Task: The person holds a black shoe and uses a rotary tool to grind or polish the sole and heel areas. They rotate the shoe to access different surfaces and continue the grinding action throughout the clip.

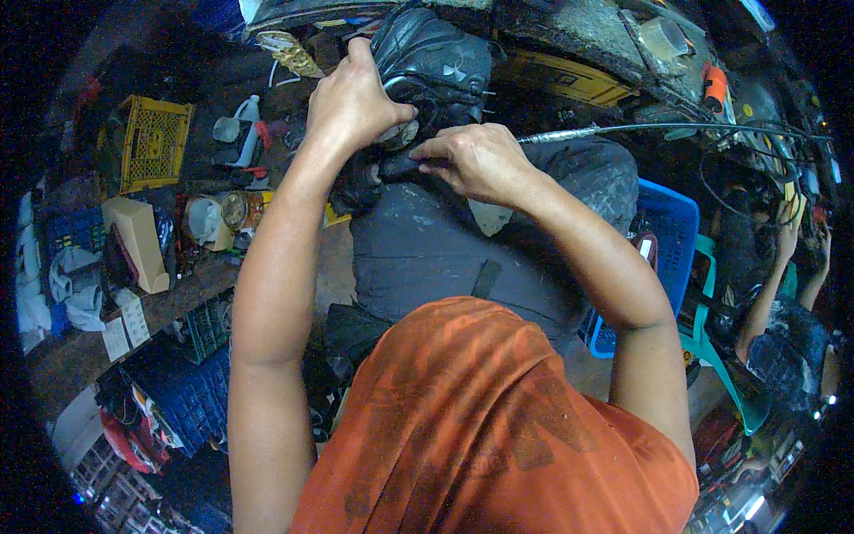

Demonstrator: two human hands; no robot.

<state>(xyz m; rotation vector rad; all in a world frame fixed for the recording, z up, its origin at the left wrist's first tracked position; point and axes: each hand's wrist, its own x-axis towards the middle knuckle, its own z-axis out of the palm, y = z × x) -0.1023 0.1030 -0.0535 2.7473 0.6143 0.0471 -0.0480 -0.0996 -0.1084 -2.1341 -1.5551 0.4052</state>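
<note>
A black sneaker (445,67) is propped at the top centre, beyond my lap. My left hand (356,102) is closed at its left side, thumb toward me and most fingers out of sight. Just right of and below it, my right hand (476,160) grips the dark handpiece (398,167) of a rotary tool. From behind that hand a flexible shaft (676,127) with a silvery sleeve runs off to the right. The handpiece's tip is close to the shoe's near end; whether they touch, I cannot tell. A pale grey piece (405,135) shows below my left thumb.
A yellow crate (156,142), a cardboard box (138,245) and a blue crate (191,396) are at the left. Right of my lap stand a blue basket (667,231) and a green chair (725,374). Another person's arms (769,276) show at the far right. A cluttered bench (569,36) lies ahead.
</note>
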